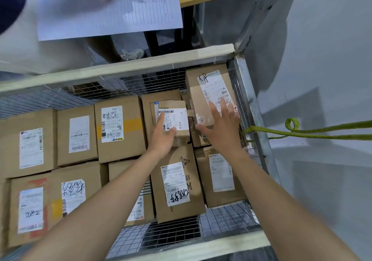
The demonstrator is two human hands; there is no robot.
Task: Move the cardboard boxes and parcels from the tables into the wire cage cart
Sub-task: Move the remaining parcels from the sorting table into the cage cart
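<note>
A: Boxes [118,152] are showing matt brown cardboard, small box [173,104] the same. Paper labels [31,148] are looking slightly glossy.
B: Clear tape [201,117] on the tall box [193,91] is glaring shiny. Cart [244,91] frame is reading as dull grey metal, with thin wire mesh.
A: Green strap [267,130] is looking woven. Lined sheet [108,13] is reading as matt paper.

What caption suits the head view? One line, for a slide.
Left hand holds a small labelled parcel over boxes in the wire cage cart; open right hand at a taller box.
</note>
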